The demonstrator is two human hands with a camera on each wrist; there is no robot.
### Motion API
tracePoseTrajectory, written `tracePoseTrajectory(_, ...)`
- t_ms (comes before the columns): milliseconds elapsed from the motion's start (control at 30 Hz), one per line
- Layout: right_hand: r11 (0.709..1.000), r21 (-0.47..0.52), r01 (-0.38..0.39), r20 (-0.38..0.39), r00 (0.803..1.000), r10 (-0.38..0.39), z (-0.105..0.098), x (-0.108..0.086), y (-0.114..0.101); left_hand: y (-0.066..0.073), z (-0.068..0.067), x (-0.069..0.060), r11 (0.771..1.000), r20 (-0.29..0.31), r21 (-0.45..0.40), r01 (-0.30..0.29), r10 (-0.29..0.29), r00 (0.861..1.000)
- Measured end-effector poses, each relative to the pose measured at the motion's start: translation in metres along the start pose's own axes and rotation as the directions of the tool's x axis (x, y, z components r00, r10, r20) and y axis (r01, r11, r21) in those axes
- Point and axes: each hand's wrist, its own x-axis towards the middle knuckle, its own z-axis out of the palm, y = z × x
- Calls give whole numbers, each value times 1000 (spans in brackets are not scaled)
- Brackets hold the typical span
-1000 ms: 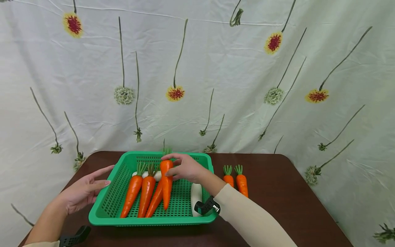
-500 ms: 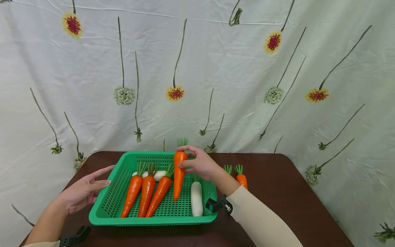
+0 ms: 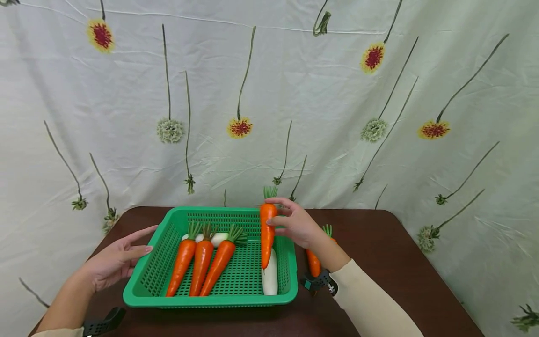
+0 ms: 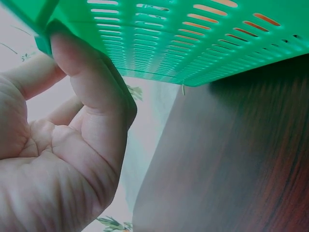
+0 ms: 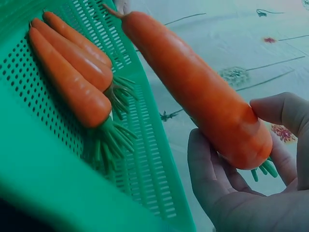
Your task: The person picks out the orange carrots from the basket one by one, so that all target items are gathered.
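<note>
My right hand (image 3: 296, 223) grips an orange carrot (image 3: 267, 234) near its leafy top. The carrot hangs tip down over the right side of the green basket (image 3: 210, 302); the right wrist view shows fingers and thumb around its thick end. Three more carrots, the left (image 3: 182, 267), middle (image 3: 200, 267) and right (image 3: 219, 267), lie side by side in the basket. A white radish (image 3: 270, 281) lies at the basket's right, partly behind the held carrot. My left hand (image 3: 115, 260) touches the basket's left rim with loosely extended fingers; its thumb tip meets the rim in the left wrist view.
A carrot (image 3: 313, 263) lies on the dark brown table (image 3: 379, 262) right of the basket, and another (image 3: 327, 230) is mostly hidden by my right arm. A white vegetable (image 3: 219, 238) lies across the basket's back, under the carrot tops. A flowered cloth (image 3: 269, 93) hangs behind.
My right hand has carried the carrot rightward across the basket, from beside the other carrots to above the white radish. The left hand has stayed at the rim.
</note>
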Motion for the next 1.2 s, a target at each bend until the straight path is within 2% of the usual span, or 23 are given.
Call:
tracePoseTrajectory(167, 1000, -6, 2, -30, 1000, -2, -14, -11, 0, 1, 0, -1, 1000, -7, 12, 9, -9, 1000)
tracePoseTrajectory(433, 997, 58, 54, -66, 997, -50, -40, -26, 7, 1, 0, 0, 1000, -6, 10, -2, 2, 1000)
tracePoseTrajectory(767, 997, 7, 78, -109, 991, -77, -64, -40, 12, 1, 2, -2, 1000, -9, 19, -2, 2, 1000)
tracePoseTrajectory(1200, 993, 1, 121, -177, 977, -119, -99, -50, 30, 0, 1, 0, 1000, -18, 21, 6, -6, 1000)
